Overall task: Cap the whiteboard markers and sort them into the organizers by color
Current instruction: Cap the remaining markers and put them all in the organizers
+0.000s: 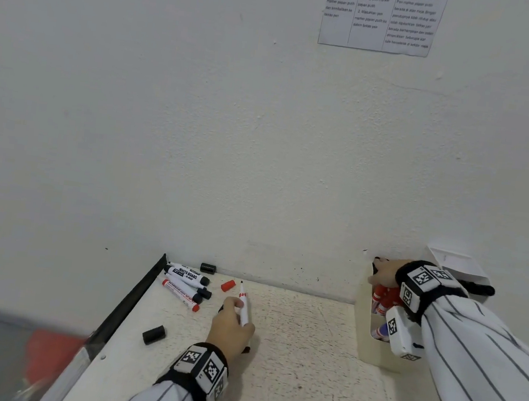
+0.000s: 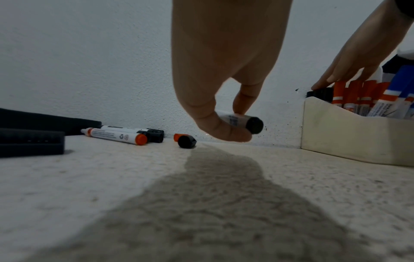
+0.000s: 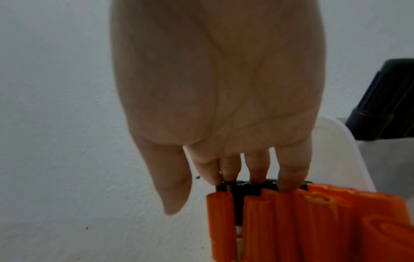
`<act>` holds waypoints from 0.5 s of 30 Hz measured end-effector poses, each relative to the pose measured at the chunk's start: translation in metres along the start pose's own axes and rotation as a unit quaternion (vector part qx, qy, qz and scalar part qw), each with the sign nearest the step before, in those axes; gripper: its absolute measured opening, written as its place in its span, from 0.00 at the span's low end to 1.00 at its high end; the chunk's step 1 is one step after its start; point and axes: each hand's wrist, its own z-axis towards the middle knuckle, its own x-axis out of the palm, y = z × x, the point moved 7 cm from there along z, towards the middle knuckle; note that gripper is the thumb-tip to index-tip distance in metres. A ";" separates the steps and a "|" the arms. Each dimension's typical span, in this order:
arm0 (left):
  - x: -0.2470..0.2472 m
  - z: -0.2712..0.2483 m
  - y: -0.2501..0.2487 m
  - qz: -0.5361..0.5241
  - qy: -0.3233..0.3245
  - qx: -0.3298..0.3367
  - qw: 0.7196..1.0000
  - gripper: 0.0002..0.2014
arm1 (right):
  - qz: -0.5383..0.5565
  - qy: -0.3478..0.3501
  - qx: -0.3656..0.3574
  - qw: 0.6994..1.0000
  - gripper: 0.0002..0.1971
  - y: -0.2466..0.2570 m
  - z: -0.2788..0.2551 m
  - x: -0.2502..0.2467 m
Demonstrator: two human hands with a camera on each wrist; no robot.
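Your left hand pinches one uncapped marker between thumb and fingers, just above the table. Its long axis runs away from you toward the wall, with the bare tip at the far end and its butt end under your palm; the head view shows red print on the barrel, while the wrist view shows a dark butt end.

Taking the cream organizer as landmark: it stands at the table's right, against the wall. Your right hand lies above its far compartment, fingers straight and grasping nothing, fingertips resting on the black caps of markers standing upright there. Nearer you in the organizer stand red-capped markers; I count at least four, the rest blur together. Blue-capped ones stand nearer still.

Well left of the organizer lies a cluster of four markers, all roughly parallel, slanting from far-left to near-right. Three loose caps lie near the cluster: one red cap, two black.
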 end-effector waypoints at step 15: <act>-0.057 -0.013 0.045 -0.015 -0.064 -0.141 0.988 0.16 | 0.034 -0.061 -0.096 0.993 0.21 0.061 -0.011 -0.017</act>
